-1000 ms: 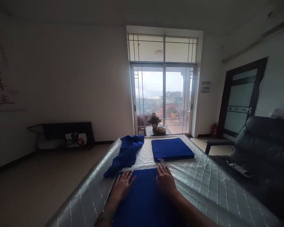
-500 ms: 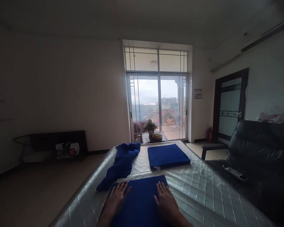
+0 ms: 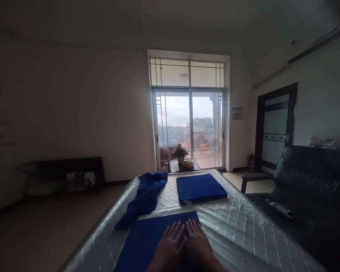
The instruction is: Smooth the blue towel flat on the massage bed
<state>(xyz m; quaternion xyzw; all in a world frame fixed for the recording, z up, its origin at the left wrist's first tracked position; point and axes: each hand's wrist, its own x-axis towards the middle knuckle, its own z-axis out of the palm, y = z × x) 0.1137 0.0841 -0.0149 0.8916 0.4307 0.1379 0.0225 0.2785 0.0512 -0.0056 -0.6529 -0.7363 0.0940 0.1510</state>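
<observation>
A folded blue cloth (image 3: 143, 236) lies flat on the near part of the silver quilted table cover (image 3: 238, 234). Both my hands rest on its right half, side by side. My left hand (image 3: 170, 243) is laid flat with its fingers stretched out. Close beside it, my right hand (image 3: 197, 240) also lies flat, fingers extended, near the cloth's right edge. Past them sits another folded blue cloth (image 3: 201, 187), a small white tag showing at its near edge. To its left, a crumpled blue cloth (image 3: 147, 196) is spread unevenly.
A dark armchair (image 3: 306, 189) stands right of the table, a white object (image 3: 280, 209) on its seat. Beyond the table's far end is a small dark table (image 3: 172, 166) with a potted plant (image 3: 180, 152), before a sliding glass door (image 3: 172, 121). A low dark bench (image 3: 56, 166) stands left.
My left hand has slid right across the folded cloth, from its left edge to beside my right hand. The right hand has stayed in nearly the same place.
</observation>
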